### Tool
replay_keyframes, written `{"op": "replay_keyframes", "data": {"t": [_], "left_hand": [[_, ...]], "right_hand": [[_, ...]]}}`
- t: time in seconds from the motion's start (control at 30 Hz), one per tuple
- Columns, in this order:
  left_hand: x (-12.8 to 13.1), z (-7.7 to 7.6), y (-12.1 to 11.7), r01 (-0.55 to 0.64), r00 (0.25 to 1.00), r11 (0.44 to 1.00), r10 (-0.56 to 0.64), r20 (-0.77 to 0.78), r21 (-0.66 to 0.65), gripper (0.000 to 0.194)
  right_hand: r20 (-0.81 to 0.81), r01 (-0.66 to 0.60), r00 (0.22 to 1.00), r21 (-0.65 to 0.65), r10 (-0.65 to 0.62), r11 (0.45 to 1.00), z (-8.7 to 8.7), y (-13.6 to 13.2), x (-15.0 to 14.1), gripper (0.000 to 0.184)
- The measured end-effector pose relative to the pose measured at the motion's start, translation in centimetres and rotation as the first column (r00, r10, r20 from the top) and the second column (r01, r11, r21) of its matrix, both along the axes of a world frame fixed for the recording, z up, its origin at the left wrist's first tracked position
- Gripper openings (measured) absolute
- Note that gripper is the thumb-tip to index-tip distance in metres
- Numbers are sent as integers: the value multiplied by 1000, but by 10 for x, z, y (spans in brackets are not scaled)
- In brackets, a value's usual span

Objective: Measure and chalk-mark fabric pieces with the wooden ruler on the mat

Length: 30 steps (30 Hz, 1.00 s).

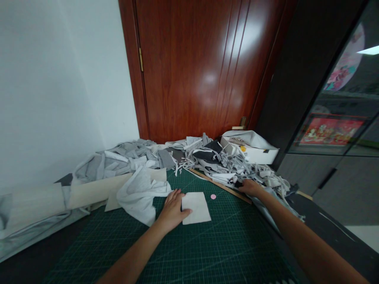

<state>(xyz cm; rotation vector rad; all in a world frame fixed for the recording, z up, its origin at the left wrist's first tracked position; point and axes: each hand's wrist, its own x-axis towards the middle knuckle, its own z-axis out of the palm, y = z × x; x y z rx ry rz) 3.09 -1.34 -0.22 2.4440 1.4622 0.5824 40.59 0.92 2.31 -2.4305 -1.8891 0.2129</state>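
My left hand (172,211) lies flat at the left edge of an off-white square piece (197,208), thumb apart and resting by its edge. Whether the piece is paper or cloth I cannot tell. Beside it on the right is a small pink disc (213,196). My right hand (251,187) is at the edge of the scrap pile, just past the wooden ruler (220,185). Its fingers are closed at a small dark thing (238,184), which is too small to name. Left of my left hand spreads a crumpled light grey cloth (142,197).
A green cutting mat (189,252) covers the table. Grey and white fabric scraps (207,157) are heaped along the back, with a white box (257,154) at the back right. Pale card-like strips (97,191) lie at left. Beyond stand a wooden door (189,71) and a cabinet (319,173).
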Motion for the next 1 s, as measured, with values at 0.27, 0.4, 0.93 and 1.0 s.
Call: {"op": "replay_keyframes", "data": {"t": [0.27, 0.4, 0.93, 1.0], "left_hand": [[-3, -10, 6, 16, 991, 997, -26, 128, 80, 38], [-4, -12, 8, 20, 968, 996, -42, 248, 91, 27], [2, 14, -2, 386, 605, 872, 9, 796, -302, 43], [1, 14, -2, 383, 610, 868, 18, 792, -315, 42]], "right_hand": [[102, 58, 992, 102, -69, 993, 5, -6, -7, 36], [112, 62, 991, 146, -78, 987, 11, -5, -9, 37], [-795, -364, 384, 338, 470, 868, 8, -38, -142, 51], [-892, -392, 196, 309, 407, 867, 6, -43, -156, 49]]}}
